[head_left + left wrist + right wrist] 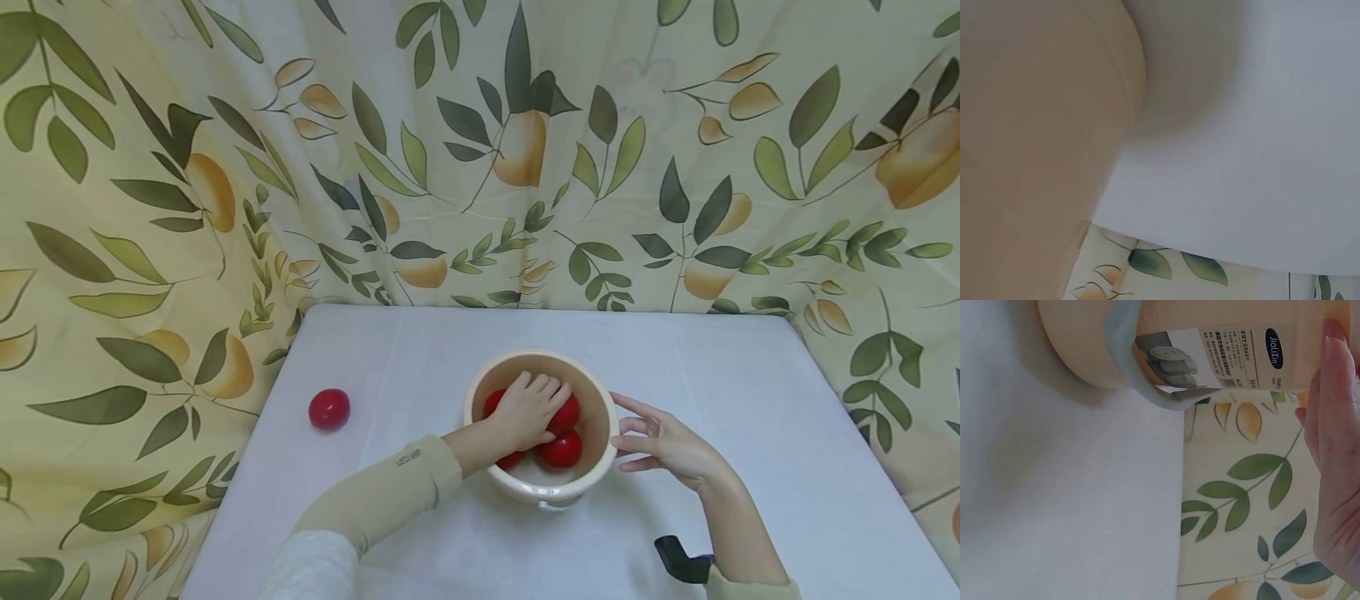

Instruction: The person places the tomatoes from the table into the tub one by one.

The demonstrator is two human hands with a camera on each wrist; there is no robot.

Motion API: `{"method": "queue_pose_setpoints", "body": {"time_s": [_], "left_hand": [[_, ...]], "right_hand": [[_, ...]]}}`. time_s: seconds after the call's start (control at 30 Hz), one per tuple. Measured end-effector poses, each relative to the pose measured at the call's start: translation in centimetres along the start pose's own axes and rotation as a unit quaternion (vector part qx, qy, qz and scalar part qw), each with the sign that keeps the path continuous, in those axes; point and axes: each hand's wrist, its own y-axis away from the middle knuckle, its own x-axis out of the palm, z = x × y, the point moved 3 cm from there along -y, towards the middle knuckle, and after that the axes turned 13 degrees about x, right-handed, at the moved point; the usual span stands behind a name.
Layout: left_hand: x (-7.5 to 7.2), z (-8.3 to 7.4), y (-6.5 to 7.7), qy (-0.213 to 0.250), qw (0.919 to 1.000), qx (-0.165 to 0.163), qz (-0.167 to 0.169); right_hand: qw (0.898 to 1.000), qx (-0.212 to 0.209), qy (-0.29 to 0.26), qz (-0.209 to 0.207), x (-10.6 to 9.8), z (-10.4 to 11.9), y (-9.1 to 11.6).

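A cream plastic bucket [600,467] stands on the white table, with several round red fruits [561,450] inside. My left hand [525,412] reaches into it from the left, fingers and thumb curled round one red fruit [567,414] that it partly hides. Outside the right wall, my right hand [663,442] touches the bucket near its rim with loosely spread fingers. In the right wrist view, these fingers [1335,381] lie by the wall beside a printed label [1235,359]. Only the bucket's wall [1041,137] shows in the left wrist view, not the left hand.
A single red fruit [329,409] lies on the left part of the white table [390,358]. A pale handle [1125,350] hangs along the bucket's side. Behind the table hangs a leaf-patterned curtain [465,208]. A black device [682,561] is at the right wrist.
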Motion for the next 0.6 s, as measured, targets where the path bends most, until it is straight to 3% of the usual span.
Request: {"method": "queue_pose_setpoints", "body": {"time_s": [0.27,0.47,0.6], "left_hand": [[0.42,-0.05,-0.02,0.019,0.9988,-0.011,0.045],[0.24,0.14,0.05,0.026,0.9985,-0.017,0.045],[0.05,0.34,0.13,0.048,0.9984,-0.018,0.024]], "right_hand": [[1.0,0.0,-0.003,0.003,-0.05,-0.08,-0.08],[1.0,-0.001,-0.002,0.003,-0.03,-0.09,-0.04],[1.0,-0.002,-0.003,0.004,0.03,-0.09,-0.04]]}}
